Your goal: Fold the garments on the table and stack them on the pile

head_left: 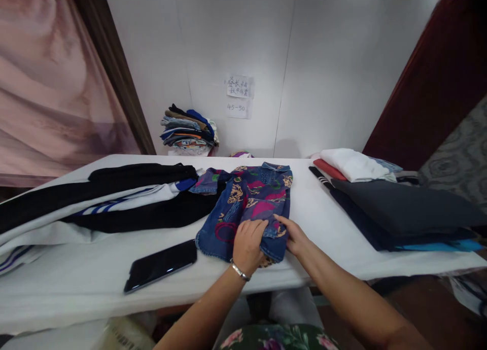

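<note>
A blue denim shirt [264,187] with magenta, green and tan patterns lies on the white table, its collar away from me. One sleeve [207,181] sticks out to the left; the other is folded across the front. My left hand [249,243], with a silver bracelet at the wrist, rests on the lower front, fingers stretched over the folded sleeve. Its thumb is mostly hidden. At the lower right edge my right hand [294,236] grips the shirt and cuff, one digit on top and the others partly hidden by the cloth.
Left of the shirt lie black and white garments [144,208] and a black phone [162,265]. To the right are folded dark clothes [407,208] and a white garment [353,165]. A clothes stack [190,129] stands by the wall, near paper notes [239,96].
</note>
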A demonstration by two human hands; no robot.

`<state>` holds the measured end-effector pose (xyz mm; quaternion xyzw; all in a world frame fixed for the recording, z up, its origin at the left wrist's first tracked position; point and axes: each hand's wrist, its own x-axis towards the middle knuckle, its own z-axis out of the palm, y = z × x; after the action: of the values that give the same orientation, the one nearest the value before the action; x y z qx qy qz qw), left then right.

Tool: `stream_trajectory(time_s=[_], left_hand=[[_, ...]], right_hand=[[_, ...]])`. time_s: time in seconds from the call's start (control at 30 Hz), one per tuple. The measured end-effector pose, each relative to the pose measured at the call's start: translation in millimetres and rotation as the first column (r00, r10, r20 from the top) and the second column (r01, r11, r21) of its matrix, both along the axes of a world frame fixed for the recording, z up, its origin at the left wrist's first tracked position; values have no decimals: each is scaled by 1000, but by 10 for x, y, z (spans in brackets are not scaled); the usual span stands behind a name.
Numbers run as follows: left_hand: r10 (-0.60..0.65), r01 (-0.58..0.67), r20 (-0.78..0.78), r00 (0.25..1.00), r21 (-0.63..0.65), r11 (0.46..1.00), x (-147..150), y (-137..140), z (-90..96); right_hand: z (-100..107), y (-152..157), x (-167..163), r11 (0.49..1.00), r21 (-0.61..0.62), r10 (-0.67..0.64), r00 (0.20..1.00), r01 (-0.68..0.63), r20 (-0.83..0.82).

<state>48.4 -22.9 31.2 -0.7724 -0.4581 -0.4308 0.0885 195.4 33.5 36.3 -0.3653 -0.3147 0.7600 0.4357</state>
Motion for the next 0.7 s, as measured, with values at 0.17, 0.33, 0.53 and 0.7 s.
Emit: stream_trajectory(time_s=[0.17, 0.33, 0.53, 0.7], left_hand=[[-176, 185, 126, 976, -67, 980, -305, -223, 211], [-296, 316, 205, 933, -72, 946, -460, -510, 363], [-331, 412, 341, 880, -199, 889, -663, -683, 385], [-265, 396, 433, 862, -247, 884, -841, -755, 475]], right_hand=[[14, -128, 27, 997, -71, 23, 997, -29, -74], [8, 181, 147, 994, -106, 2, 983, -22, -185], [-61, 980, 391, 956, -164, -257, 964, 244, -65], [-105, 1548, 550, 934, -172, -321, 947, 315, -7]])
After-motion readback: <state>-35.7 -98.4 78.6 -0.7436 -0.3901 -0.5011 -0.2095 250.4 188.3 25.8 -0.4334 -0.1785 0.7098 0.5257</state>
